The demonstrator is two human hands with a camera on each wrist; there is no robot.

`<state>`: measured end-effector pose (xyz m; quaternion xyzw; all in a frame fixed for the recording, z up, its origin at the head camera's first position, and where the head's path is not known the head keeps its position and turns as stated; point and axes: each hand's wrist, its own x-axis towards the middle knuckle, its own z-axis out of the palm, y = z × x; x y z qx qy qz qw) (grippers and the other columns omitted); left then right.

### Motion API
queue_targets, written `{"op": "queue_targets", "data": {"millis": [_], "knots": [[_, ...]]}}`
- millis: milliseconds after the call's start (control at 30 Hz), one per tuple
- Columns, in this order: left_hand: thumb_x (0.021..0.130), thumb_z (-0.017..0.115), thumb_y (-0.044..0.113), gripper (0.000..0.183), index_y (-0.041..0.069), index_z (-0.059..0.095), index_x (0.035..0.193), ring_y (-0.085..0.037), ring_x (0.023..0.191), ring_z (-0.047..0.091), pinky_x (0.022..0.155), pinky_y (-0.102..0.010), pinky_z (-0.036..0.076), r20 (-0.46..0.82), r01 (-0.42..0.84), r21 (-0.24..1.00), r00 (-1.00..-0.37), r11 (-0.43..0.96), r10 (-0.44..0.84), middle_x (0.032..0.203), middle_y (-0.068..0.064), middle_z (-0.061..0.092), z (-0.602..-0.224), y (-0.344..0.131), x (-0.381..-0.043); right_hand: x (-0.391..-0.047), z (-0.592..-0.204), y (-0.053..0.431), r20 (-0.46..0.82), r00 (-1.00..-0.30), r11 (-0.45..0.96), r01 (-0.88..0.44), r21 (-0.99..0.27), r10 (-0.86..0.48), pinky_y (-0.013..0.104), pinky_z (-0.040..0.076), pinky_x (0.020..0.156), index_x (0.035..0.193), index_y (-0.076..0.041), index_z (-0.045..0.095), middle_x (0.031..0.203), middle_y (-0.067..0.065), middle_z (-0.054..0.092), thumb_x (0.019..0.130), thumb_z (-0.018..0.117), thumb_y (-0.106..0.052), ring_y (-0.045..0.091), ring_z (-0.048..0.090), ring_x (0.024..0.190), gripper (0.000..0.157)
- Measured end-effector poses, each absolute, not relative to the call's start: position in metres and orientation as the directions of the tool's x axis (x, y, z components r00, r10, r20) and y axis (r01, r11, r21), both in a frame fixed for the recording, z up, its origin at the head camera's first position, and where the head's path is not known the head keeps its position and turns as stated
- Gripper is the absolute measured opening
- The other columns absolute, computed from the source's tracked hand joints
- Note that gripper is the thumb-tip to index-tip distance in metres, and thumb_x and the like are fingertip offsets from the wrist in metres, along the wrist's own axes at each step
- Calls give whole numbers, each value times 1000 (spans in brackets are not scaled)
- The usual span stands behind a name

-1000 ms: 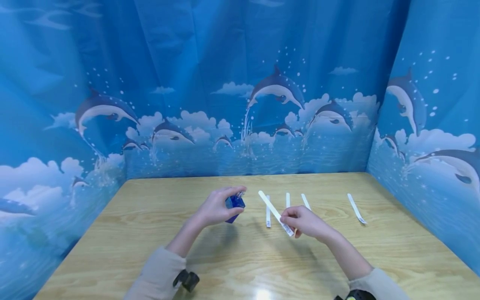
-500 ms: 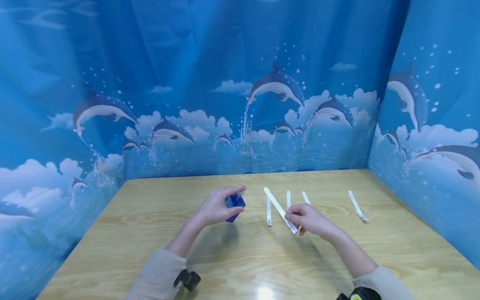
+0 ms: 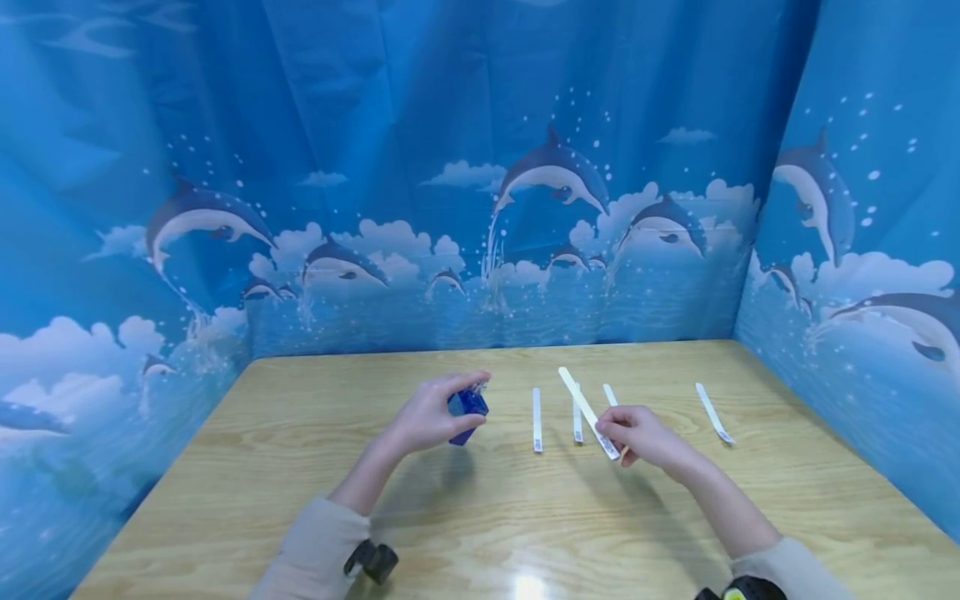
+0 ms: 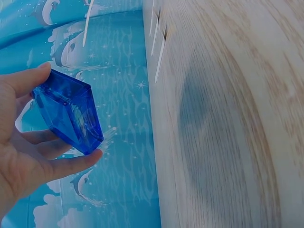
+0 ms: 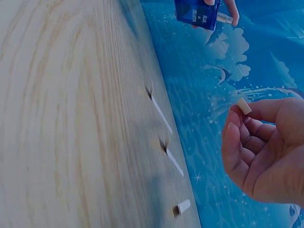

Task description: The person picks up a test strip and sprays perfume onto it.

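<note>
My left hand [image 3: 429, 414] holds a blue faceted glass perfume bottle [image 3: 470, 402] above the table, tilted, with a finger up by its spray nozzle. In the left wrist view, fingers and thumb grip the bottle [image 4: 71, 111] at its ends. The right wrist view shows white lettering on the bottle [image 5: 195, 15] and its silver nozzle [image 5: 224, 18]. To the right, my right hand [image 3: 643, 435] pinches a white paper test strip [image 3: 581, 404] near its printed lower end. That strip is raised, slanting up to the left, and passes in front of a strip [image 3: 577, 427] on the table.
More white strips lie on the wooden table [image 3: 300, 500]: one [image 3: 537, 421] between the hands, one [image 3: 610, 395] partly behind my right hand, one [image 3: 714, 412] far right. A blue dolphin-print curtain [image 3: 420, 167] stands behind and at both sides.
My right hand has moved right with its strip, which crossed in front of the leftmost strip earlier and now crosses the one beside it. The left hand and the bottle stay nearly still.
</note>
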<state>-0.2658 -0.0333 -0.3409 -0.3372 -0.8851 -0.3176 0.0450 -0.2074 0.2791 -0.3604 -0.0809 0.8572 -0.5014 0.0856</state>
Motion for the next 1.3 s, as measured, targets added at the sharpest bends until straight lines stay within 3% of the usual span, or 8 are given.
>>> {"op": "queue_targets", "data": {"millis": [567, 833, 1067, 1300], "knots": [[82, 72, 24, 55, 21, 52, 133, -28, 117, 51, 91, -45, 45, 291, 624, 531, -769, 573, 569, 132, -3, 53, -339, -34, -266, -207, -367, 321, -71, -994, 455, 27, -890, -80, 25, 49, 54, 103, 17, 50, 68, 0, 49, 96, 45, -11, 9, 50, 61, 29], [82, 72, 23, 55, 20, 52, 133, -28, 116, 51, 91, -46, 45, 297, 625, 545, -768, 560, 568, 131, -4, 53, -340, -36, -266, -211, -375, 344, -96, -995, 395, 95, -914, 15, 23, 50, 55, 99, 15, 53, 68, -1, 47, 95, 46, -10, 6, 49, 61, 26], [82, 71, 26, 56, 20, 51, 134, -29, 116, 51, 91, -47, 44, 295, 623, 539, -770, 568, 565, 131, -4, 53, -340, -38, -266, -214, -378, 361, -102, -993, 415, 119, -902, 64, 21, 49, 54, 112, 22, 47, 72, -2, 49, 95, 48, -13, 4, 50, 62, 38], [82, 72, 24, 56, 20, 51, 134, -30, 115, 52, 90, -47, 45, 297, 628, 541, -765, 559, 571, 132, -4, 53, -340, -37, -267, -221, -379, 372, -113, -983, 433, 165, -886, 143, 22, 49, 56, 119, 22, 45, 75, -2, 54, 94, 51, -14, 6, 53, 65, 43]]}}
